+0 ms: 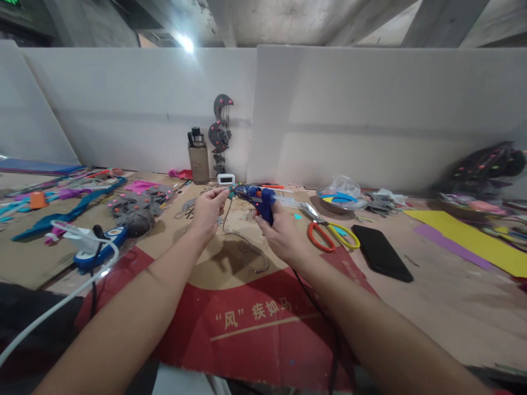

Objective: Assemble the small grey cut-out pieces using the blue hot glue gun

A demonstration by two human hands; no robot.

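Note:
A blue hot glue gun (264,206) is gripped in my right hand (282,227), its nozzle pointing left. The nozzle end meets or nearly meets what my left hand (209,211) pinches between thumb and fingertips. That pinched end belongs to a grey yarn (247,247), as far as I can see, which hangs down and curls loosely over the cardboard. Whether a small greenish piece at the fingertips is part of it is too small to tell. A black cord runs from the glue gun down under my right forearm.
Red-and-yellow-handled scissors (322,235) and a black phone (381,252) lie right. Left are a blue power strip (102,247) with cables and a grey yarn ball (138,221). Behind stand a bottle (198,159), a small clock (226,179) and a grey moon-shaped hanging (219,134). Red printed cardboard (247,340) lies in front.

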